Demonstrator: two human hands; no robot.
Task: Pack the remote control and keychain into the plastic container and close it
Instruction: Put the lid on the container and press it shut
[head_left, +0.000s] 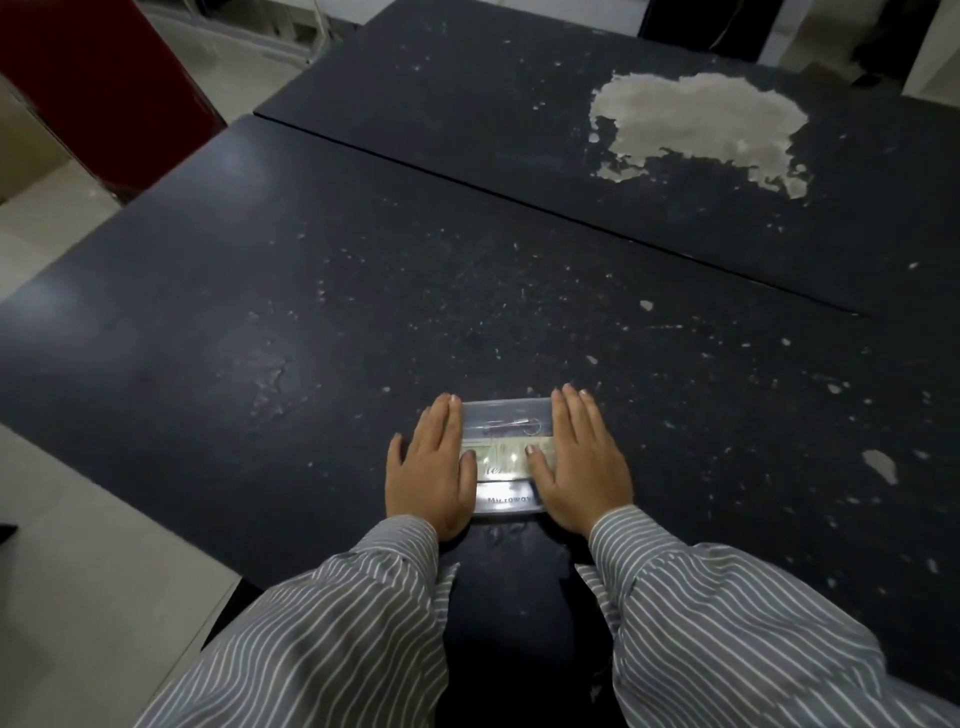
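Low in the frame, just right of centre, the left hand (431, 462) lay flat with fingers spread, pressing the left end of the plastic container (506, 457). Through its clear lid a keychain (511, 427) showed near the far edge, with what looked like the remote control (506, 453), pale, in the middle. The right hand (579, 462) lay spread flat on the right end. The box seemed light, thin and slippery on the dark table (260, 338); pressing down along the rims and corners seemed the safest hold.
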